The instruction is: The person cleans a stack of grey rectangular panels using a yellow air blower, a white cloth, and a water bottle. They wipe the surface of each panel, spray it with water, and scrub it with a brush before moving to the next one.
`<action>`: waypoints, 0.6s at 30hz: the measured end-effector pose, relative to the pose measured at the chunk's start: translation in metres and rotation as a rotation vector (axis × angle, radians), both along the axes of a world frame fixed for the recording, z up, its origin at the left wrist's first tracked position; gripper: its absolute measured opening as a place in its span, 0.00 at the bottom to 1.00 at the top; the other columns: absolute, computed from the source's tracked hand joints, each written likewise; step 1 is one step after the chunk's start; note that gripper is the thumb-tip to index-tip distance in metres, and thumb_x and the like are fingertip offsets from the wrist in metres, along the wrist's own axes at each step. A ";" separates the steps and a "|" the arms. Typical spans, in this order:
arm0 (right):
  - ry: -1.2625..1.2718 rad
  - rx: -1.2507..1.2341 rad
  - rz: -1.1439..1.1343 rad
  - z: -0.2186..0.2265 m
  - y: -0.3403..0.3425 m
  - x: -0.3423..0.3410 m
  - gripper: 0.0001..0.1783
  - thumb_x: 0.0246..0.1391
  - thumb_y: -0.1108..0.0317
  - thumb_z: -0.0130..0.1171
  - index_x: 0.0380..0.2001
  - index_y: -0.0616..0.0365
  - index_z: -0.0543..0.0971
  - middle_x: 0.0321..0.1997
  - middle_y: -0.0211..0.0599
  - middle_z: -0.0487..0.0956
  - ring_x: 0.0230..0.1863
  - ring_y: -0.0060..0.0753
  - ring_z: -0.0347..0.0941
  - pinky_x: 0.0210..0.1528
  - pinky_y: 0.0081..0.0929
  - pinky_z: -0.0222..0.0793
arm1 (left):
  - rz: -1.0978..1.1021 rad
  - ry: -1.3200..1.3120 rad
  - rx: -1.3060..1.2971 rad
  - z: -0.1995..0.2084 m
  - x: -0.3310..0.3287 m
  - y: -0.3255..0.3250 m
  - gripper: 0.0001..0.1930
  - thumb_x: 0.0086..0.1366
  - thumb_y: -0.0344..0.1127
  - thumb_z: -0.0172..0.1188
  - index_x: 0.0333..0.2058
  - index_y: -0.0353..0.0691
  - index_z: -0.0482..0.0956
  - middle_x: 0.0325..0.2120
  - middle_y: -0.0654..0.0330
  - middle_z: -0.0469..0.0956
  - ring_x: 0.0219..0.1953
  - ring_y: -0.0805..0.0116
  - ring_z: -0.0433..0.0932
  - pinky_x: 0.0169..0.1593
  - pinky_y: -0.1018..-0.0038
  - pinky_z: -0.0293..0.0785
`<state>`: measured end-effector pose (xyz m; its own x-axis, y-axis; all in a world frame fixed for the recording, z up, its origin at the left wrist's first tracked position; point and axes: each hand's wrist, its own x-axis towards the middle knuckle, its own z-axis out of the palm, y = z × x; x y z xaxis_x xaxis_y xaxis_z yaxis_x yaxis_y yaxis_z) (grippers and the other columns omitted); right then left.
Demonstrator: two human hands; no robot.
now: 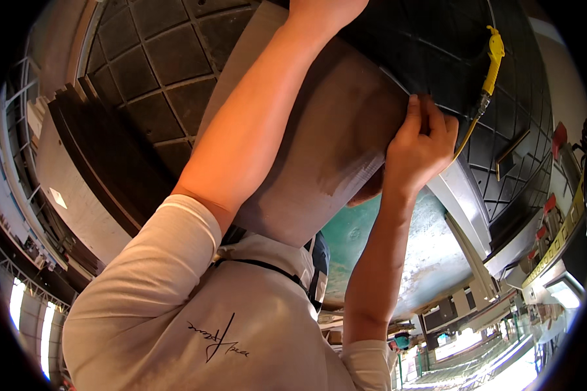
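A large grey-brown board [332, 137] fills the middle of the view, in front of my light shirt [195, 313]. My right hand [421, 146] grips the board's right edge, fingers curled over it and thumb pressed on its face. My left forearm [254, 111] lies across the board and runs up to the top edge of the picture. The left hand itself is cut off there, so what it holds is hidden.
A black gridded panel [163, 65] lies behind the board and continues at the right [515, 130]. On it hangs a yellow connector on a thin yellow cable [494, 58]. Dark boards are stacked at the left [104, 156]. A green floor patch [372, 234] shows below my right hand.
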<state>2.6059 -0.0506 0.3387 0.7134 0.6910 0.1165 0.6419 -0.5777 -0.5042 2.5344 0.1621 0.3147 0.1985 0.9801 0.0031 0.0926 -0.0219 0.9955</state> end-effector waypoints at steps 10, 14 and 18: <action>0.061 0.084 -0.002 -0.005 0.004 -0.008 0.06 0.60 0.72 0.69 0.37 0.65 0.88 0.37 0.48 0.80 0.39 0.45 0.83 0.36 0.37 0.75 | -0.006 -0.038 -0.023 -0.007 0.003 0.000 0.14 0.73 0.39 0.63 0.33 0.32 0.82 0.20 0.61 0.81 0.21 0.75 0.78 0.29 0.74 0.75; 0.110 -0.007 0.054 -0.009 -0.050 -0.036 0.08 0.63 0.70 0.67 0.37 0.65 0.88 0.38 0.49 0.80 0.39 0.45 0.82 0.38 0.38 0.75 | 0.038 -0.005 0.037 -0.007 0.006 0.003 0.15 0.73 0.40 0.62 0.33 0.32 0.82 0.19 0.61 0.81 0.22 0.74 0.79 0.29 0.73 0.74; 0.053 0.063 0.042 0.000 0.008 -0.002 0.06 0.58 0.73 0.70 0.38 0.63 0.89 0.33 0.44 0.78 0.34 0.42 0.79 0.37 0.36 0.75 | 0.013 -0.018 -0.014 -0.007 0.005 0.001 0.15 0.72 0.39 0.63 0.32 0.32 0.82 0.18 0.60 0.80 0.21 0.74 0.78 0.30 0.73 0.74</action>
<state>2.6041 -0.0429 0.3390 0.6899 0.7133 0.1237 0.6368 -0.5166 -0.5724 2.5392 0.1630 0.3075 0.1855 0.9826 -0.0074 0.0752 -0.0066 0.9971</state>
